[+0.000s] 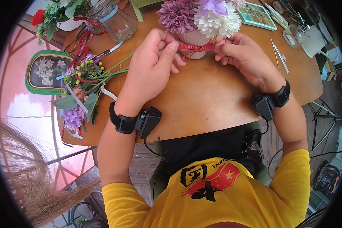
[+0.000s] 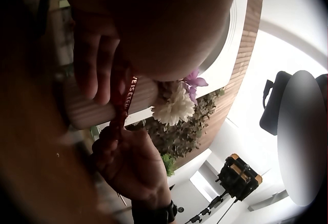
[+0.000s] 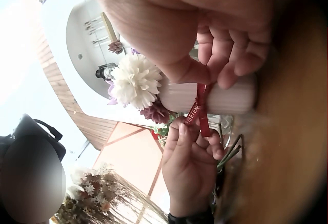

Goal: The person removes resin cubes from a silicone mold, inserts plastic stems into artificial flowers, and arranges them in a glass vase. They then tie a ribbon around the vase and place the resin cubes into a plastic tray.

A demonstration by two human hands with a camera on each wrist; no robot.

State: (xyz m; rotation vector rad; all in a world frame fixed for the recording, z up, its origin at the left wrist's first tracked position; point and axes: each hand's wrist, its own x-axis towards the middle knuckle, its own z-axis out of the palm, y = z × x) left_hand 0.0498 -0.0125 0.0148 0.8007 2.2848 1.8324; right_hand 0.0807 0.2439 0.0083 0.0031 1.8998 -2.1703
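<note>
A red ribbon (image 1: 195, 47) with pale printed letters crosses the front of a ribbed, pale pink vase (image 1: 189, 38). My left hand (image 1: 150, 66) pinches the ribbon at its left, thumb against the fingers. At the other side my right hand (image 1: 241, 55) pinches it between thumb and curled fingers. A small loop or knot shows in front of the vase, and in the right wrist view the ribbon (image 3: 203, 109) crosses over itself. A white flower (image 1: 218, 21) and a mauve flower (image 1: 177, 16) rise from the vase.
Cut flowers with purple blooms (image 1: 73, 118) and green stems lie left on the wooden table (image 1: 201, 98), near a green-framed picture (image 1: 45, 72) and a glass jar (image 1: 119, 26). At right are a teal compartment box (image 1: 257, 16), white sticks (image 1: 280, 57) and a small glass jar (image 1: 293, 36).
</note>
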